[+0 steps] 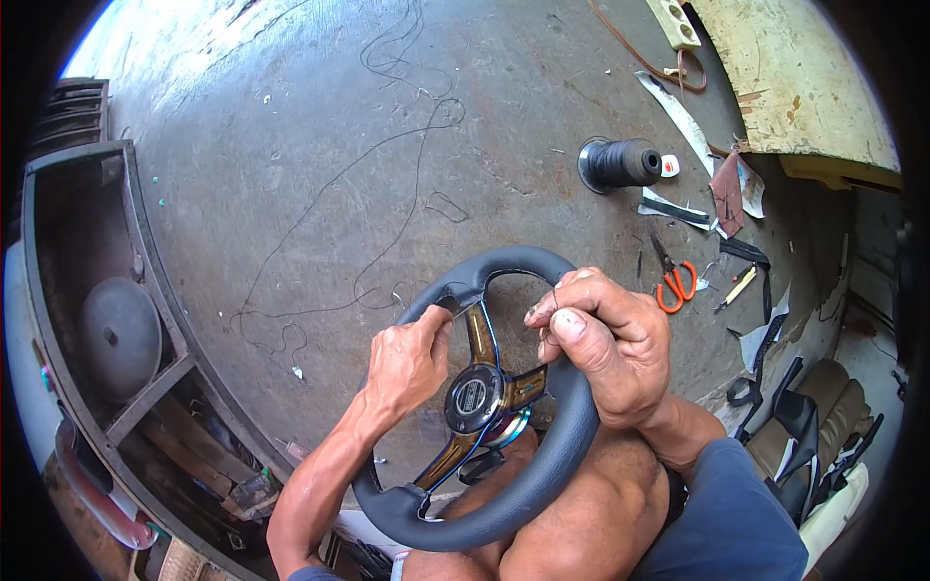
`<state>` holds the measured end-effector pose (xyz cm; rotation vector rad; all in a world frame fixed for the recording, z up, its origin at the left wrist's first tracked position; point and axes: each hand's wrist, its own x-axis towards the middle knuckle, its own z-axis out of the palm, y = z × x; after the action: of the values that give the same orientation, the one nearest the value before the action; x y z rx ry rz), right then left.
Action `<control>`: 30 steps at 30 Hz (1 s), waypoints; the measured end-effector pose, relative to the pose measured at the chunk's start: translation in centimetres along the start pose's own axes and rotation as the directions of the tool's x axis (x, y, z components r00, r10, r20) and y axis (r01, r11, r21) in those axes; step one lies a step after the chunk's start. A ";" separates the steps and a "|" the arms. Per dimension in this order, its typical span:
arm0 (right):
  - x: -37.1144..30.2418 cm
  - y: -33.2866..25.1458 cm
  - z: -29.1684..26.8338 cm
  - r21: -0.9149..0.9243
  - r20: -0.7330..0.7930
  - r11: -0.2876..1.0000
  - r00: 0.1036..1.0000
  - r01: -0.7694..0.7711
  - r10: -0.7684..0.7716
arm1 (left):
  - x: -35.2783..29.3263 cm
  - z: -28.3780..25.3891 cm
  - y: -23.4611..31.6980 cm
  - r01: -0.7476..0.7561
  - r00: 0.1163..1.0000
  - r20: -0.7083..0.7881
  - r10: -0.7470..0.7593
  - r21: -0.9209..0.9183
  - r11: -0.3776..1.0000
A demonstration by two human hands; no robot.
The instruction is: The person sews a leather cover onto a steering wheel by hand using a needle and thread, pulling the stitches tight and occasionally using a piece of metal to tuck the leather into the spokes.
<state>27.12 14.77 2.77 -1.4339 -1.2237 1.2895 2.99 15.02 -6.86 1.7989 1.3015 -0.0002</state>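
A black leather-covered steering wheel (573, 441) with shiny brown spokes and a round centre cap rests tilted on my lap. At its upper left, my left hand (409, 360) grips the rim, thumb and fingers closed at the leather near the top spoke. Over the upper right of the rim, my right hand (610, 339) is closed in a pinch. A thin dark thread shows at its fingertips; whether a needle is there too, I cannot tell. Long loops of dark thread (373, 151) lie on the floor beyond the wheel.
A black thread spool (616, 163) lies on the floor at the far right. Nearer are orange-handled scissors (676, 287) and leather scraps (727, 198). A power strip (675, 24) is at the top right. An open wooden cabinet (199, 387) with a round lid (120, 339) borders the left.
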 end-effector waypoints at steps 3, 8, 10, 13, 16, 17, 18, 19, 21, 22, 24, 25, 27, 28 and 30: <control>0.0 0.1 0.2 0.016 -0.007 1.000 1.000 -0.003 0.003 | 0.0 0.5 -0.6 0.016 1.000 0.022 -0.016 0.002 1.000; 0.0 0.0 0.1 0.034 0.003 0.999 1.000 -0.027 0.027 | 0.5 0.4 -1.6 -0.035 0.999 -0.022 0.032 -0.117 0.992; 0.1 0.1 0.2 0.018 0.005 1.000 1.000 -0.006 0.006 | 0.5 0.3 -1.6 -0.007 1.000 0.018 0.010 -0.127 0.992; 0.3 0.2 0.0 -0.001 0.015 1.000 1.000 0.022 -0.022 | 0.3 0.0 -1.2 0.024 0.999 0.042 -0.020 -0.092 0.995; 0.2 0.4 0.1 0.006 0.006 1.000 1.000 0.026 -0.026 | 0.4 0.0 -0.7 0.056 0.997 0.054 -0.052 -0.088 0.995; 0.2 0.4 0.2 0.016 -0.007 1.000 1.000 0.026 -0.026 | 0.4 0.1 -0.8 0.057 0.997 0.056 -0.052 -0.087 0.995; 0.3 0.3 0.2 0.018 -0.006 0.999 1.000 0.026 -0.026 | 0.4 0.2 -0.9 0.054 0.998 0.043 -0.050 -0.089 0.995; 0.3 0.2 0.2 0.020 -0.001 1.000 1.000 0.023 -0.023 | 0.3 0.2 -1.0 0.051 0.998 0.030 -0.049 -0.091 0.995; 0.3 0.2 0.2 0.021 0.004 1.000 1.000 0.020 -0.020 | 0.4 0.4 -1.1 0.047 0.999 0.028 -0.045 -0.101 0.994; 0.2 0.2 0.1 0.010 0.004 1.000 1.000 0.005 -0.006 | 0.4 0.5 -1.1 0.041 0.999 0.026 -0.039 -0.112 0.993; 0.2 0.1 0.1 -0.001 0.005 1.000 1.000 -0.010 0.010 | 0.5 0.5 -0.9 0.048 0.999 0.026 -0.045 -0.114 0.992; 0.3 0.1 0.1 0.002 0.010 1.000 1.000 -0.003 0.003 | 0.5 0.5 -0.8 0.054 0.998 0.026 -0.051 -0.115 0.992; 0.4 0.0 0.1 0.006 0.015 1.000 1.000 0.002 -0.002 | 0.3 0.6 -0.6 0.045 0.999 0.017 -0.043 -0.104 0.994; 0.3 0.0 0.2 0.011 0.008 1.000 1.000 -0.004 0.003 | 0.3 0.6 -0.6 0.035 0.999 0.008 -0.035 -0.092 0.995; 0.3 0.1 0.3 0.018 0.003 1.000 1.000 -0.010 0.010 | 0.2 0.9 -0.6 0.020 1.000 -0.013 -0.021 -0.086 0.996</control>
<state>26.84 15.09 2.62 -1.4267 -1.2055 1.3071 3.03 14.64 -7.91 1.7158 1.3110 0.0562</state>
